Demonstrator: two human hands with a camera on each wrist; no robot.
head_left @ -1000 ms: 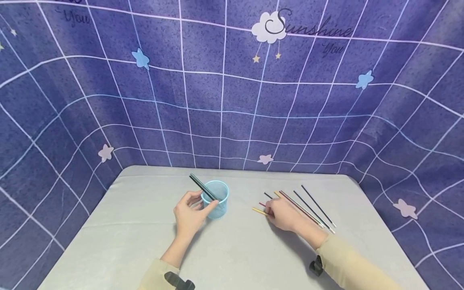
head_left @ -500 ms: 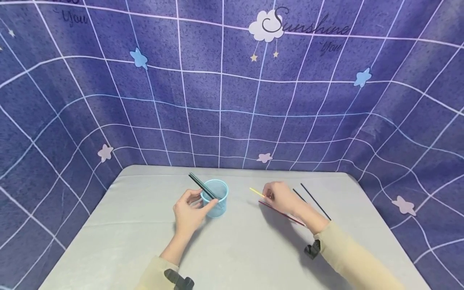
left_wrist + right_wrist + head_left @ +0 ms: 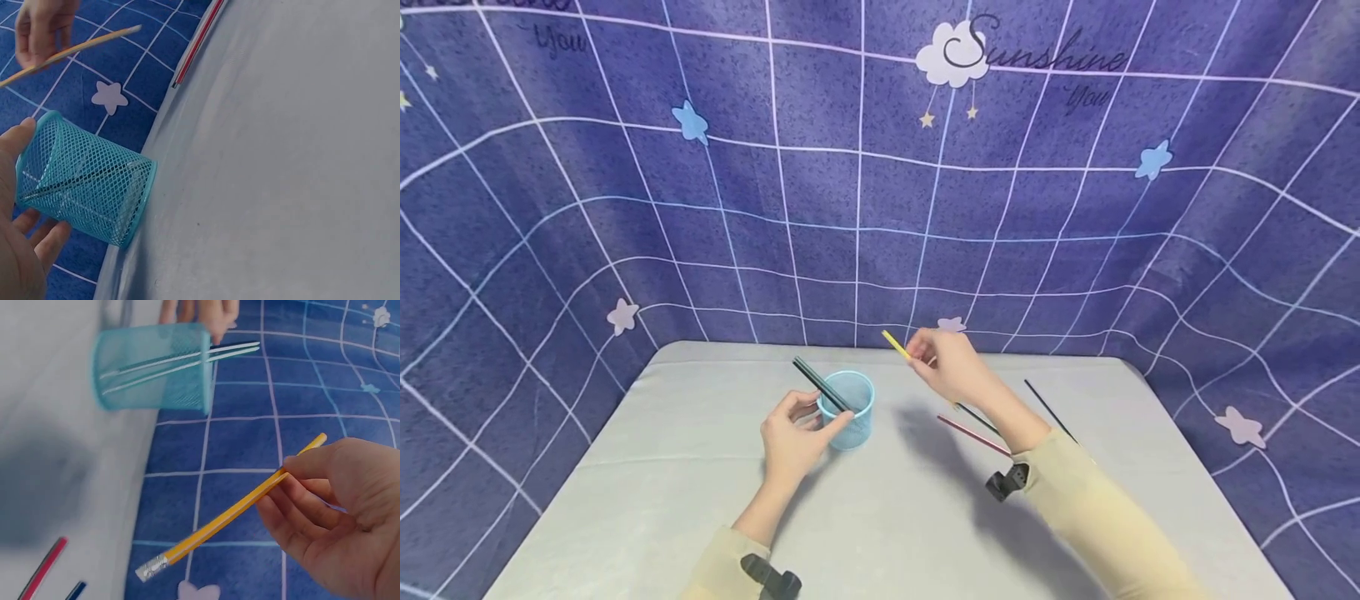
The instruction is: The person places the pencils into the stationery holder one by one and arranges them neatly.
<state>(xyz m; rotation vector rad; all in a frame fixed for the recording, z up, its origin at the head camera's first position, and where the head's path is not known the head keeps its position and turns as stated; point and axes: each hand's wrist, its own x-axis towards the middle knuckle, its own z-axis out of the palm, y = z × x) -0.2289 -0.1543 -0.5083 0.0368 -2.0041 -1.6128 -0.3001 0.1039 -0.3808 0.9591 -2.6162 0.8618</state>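
Right hand (image 3: 362,512) is pinching the yellow pencil (image 3: 228,515) by its shaft, judged a sound hold: likely light, stiff, slippery. Left hand (image 3: 796,442), fingers curved, is gripping the cup (image 3: 852,433).

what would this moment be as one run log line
left hand: holds blue mesh cup; right hand: pinches yellow pencil above table; cup: dark pencils leaning inside; table: red pencil, loose dark pencils

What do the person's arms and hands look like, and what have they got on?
The left hand and right hand are bare, without gloves. The long, pale beige cloth left sleeve and matching right sleeve look plain. A small, chunky black device sits at each wrist, left and right. No cables show.
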